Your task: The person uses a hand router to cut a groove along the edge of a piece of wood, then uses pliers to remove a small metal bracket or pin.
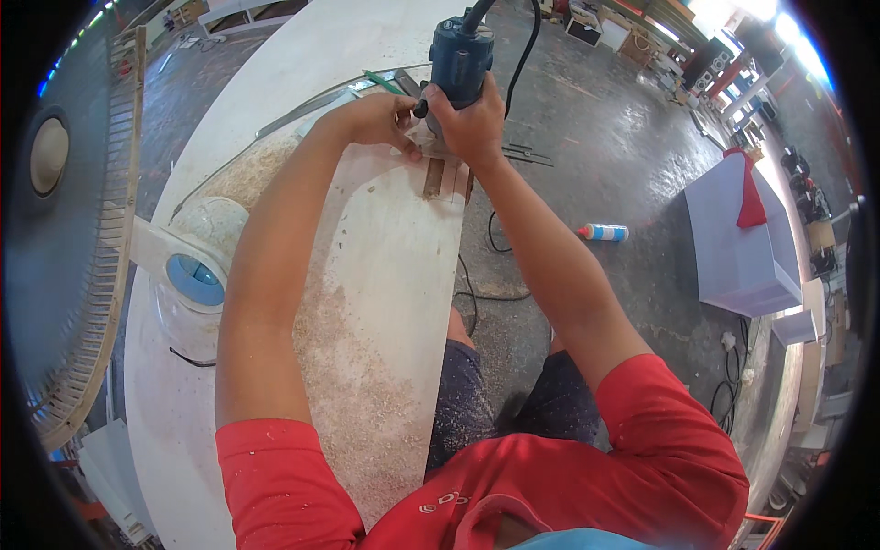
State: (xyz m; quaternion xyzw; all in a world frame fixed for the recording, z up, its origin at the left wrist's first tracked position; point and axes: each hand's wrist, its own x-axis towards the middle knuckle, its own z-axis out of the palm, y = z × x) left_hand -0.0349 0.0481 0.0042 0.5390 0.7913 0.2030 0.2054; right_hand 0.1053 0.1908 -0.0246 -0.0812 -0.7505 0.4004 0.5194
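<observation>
A dark blue trim router (461,60) stands upright near the far end of the white board (385,238), its cable rising from the top. My right hand (472,119) wraps round the router's lower body. From the left, my left hand (380,121) curls at the router base, fingertips by a black knob (422,107) and thumb low on the base plate. A brown wooden strip (434,177) lies just below the base. The router's bit is hidden.
A large fan (69,211) stands close on the left, its neck and base on the sawdust-strewn surface. Green-handled tool (380,82) lies beyond my left hand. On the grey floor are a bottle (605,232), a black cable (495,296) and a white box (742,243).
</observation>
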